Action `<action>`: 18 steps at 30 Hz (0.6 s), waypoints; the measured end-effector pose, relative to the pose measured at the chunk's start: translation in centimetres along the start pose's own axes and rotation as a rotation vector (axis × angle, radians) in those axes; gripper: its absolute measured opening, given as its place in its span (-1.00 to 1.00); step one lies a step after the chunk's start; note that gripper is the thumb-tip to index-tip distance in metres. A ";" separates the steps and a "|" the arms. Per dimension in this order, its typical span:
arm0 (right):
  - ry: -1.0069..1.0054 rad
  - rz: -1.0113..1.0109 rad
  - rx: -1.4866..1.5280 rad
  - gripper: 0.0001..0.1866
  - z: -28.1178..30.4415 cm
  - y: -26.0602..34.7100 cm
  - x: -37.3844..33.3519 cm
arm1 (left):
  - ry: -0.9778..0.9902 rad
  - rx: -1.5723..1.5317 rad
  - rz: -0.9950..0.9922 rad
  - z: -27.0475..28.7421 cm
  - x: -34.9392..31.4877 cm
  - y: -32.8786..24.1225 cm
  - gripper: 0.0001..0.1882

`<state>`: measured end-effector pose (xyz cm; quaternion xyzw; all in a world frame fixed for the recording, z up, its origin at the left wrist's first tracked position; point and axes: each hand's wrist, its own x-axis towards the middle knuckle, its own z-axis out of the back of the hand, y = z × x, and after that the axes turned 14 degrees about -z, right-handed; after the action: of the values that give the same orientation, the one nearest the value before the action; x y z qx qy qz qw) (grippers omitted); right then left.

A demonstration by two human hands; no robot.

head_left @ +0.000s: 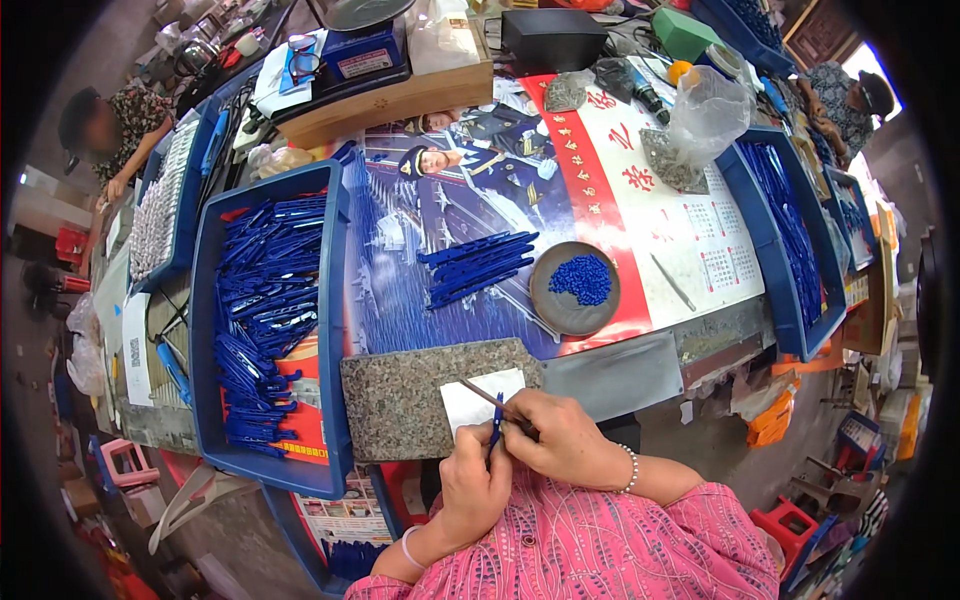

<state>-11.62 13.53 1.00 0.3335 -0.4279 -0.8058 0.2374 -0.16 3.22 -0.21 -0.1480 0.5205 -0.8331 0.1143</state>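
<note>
My left hand (474, 486) is closed around a slim blue plastic piece (497, 420), held upright near the front edge of a speckled stone slab (395, 400). Against it, my right hand (568, 442) grips a thin dark brown stick-like tool (482, 390); its exact kind cannot be made out. Beneath the tool lies a white paper square (462, 407) on the slab. A round grey dish (546, 308) with small blue beads (582, 278) stands beyond my right hand. Left of the dish, several long blue pieces (478, 266) lie in a row on a printed poster.
On the left stands a blue tray (340, 400) heaped with blue pieces; another blue tray (815, 335) is at the right. A wooden box (390, 112) and a clear plastic bag (712, 112) sit farther back. Two other people sit at the far left and far right.
</note>
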 end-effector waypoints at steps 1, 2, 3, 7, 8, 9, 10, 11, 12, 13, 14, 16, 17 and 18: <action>0.000 -0.002 0.000 -0.83 0.0 0.1 0.0 | -0.015 -0.008 -0.016 -0.2 0.0 0.1 -0.82; 0.018 -0.038 0.008 -0.82 0.1 0.1 0.1 | -0.031 -0.015 -0.032 -0.3 0.0 0.2 -0.82; 0.034 -0.076 0.017 -0.81 0.2 0.1 0.2 | -0.029 -0.017 -0.031 -0.3 0.0 0.2 -0.82; 0.072 -0.088 0.074 -0.80 0.5 0.0 0.5 | -0.013 -0.151 0.045 0.1 0.2 -0.1 -0.83; 0.110 -0.114 0.104 -0.79 0.6 0.1 0.5 | -0.020 -0.238 0.087 0.2 0.2 -0.2 -0.84; 0.145 -0.140 0.134 -0.78 0.7 0.1 0.5 | -0.020 -0.237 0.089 0.3 0.1 -0.1 -0.84; 0.148 -0.140 0.135 -0.78 0.7 -0.3 0.6 | -0.010 -0.435 0.206 0.4 0.0 0.0 -0.85; 0.206 -0.172 0.220 -0.78 0.5 -1.0 0.6 | 0.001 -0.633 0.323 0.5 0.0 0.1 -0.85; 0.264 -0.204 0.305 -0.77 0.3 -1.4 0.7 | -0.001 -0.631 0.326 0.6 0.0 0.1 -0.85; 0.268 -0.205 0.307 -0.77 0.4 -1.4 0.7 | 0.020 -0.674 0.350 0.9 0.0 0.1 -0.85; 0.296 -0.210 0.310 -0.77 0.6 -1.4 0.8 | 0.041 -0.717 0.373 1.0 0.0 0.0 -0.86; 0.322 -0.215 0.317 -0.76 0.8 -1.1 0.8 | 0.029 -0.718 0.373 1.0 0.1 -0.2 -0.86; 0.297 -0.206 0.344 -0.76 0.9 -0.9 0.8 | 0.019 -0.722 0.371 1.0 0.1 -0.2 -0.86; 0.275 -0.196 0.371 -0.75 0.9 -0.8 0.8 | 0.018 -0.719 0.372 1.0 0.1 -0.3 -0.86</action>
<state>-12.90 13.90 0.42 0.5178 -0.4979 -0.6797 0.1486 0.09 2.49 0.49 -0.0746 0.7977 -0.5641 0.1998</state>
